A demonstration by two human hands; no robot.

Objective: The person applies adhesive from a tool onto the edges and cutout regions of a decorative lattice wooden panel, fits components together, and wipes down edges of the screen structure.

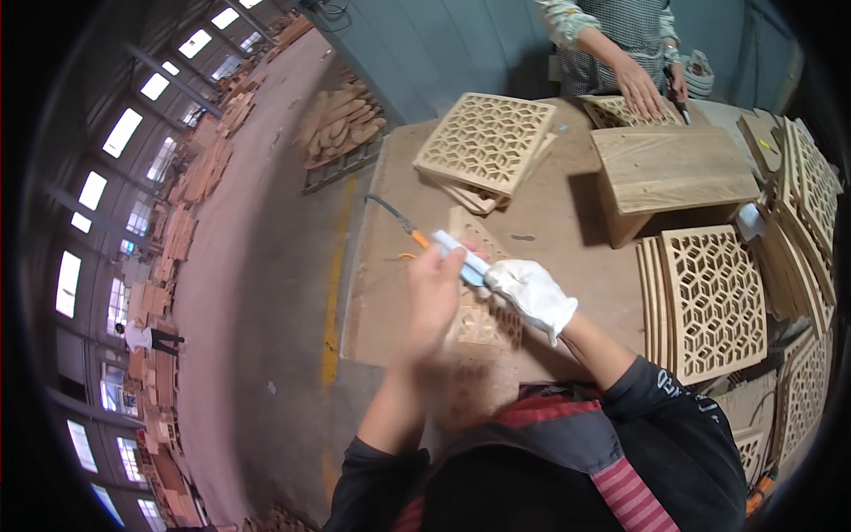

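Observation:
My bare left hand (434,288) is closed around a bar-shaped white and pale blue thing (468,262), whose kind I cannot make out. My right hand (534,294), in a white glove, is closed at its lower end. Beneath both hands, a pale wooden lattice panel (486,326) lies partly hidden and blurred near the table's front edge. Just beyond my left hand is an orange-handled tool (419,238) with a dark, curved, cord-like end. Whether the left fingers touch it is unclear.
A stack of lattice panels (487,142) lies farther back on the table (390,177). A small wooden bench (674,168) stands to the right, with more lattice panels (714,301) nearer. Opposite, a co-worker's hand (640,87) rests on another panel. Wood pieces (341,124) are piled off the left side.

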